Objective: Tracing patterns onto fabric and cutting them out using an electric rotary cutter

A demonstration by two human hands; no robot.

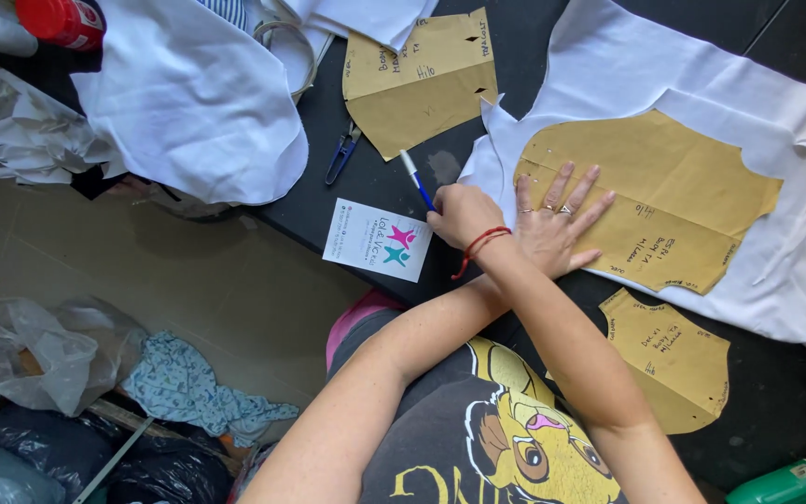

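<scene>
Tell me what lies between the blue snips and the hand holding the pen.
In the head view, only bare black table lies between the snips and the right hand, apart from the pen itself.

The brown paper pattern (664, 191) looks matt and stiff, lying on smooth white cloth (627, 65). The surface (515, 37) is matt black. The pen (417, 179) is glossy blue and white plastic; the card (377, 239) is smooth white paper.
</scene>
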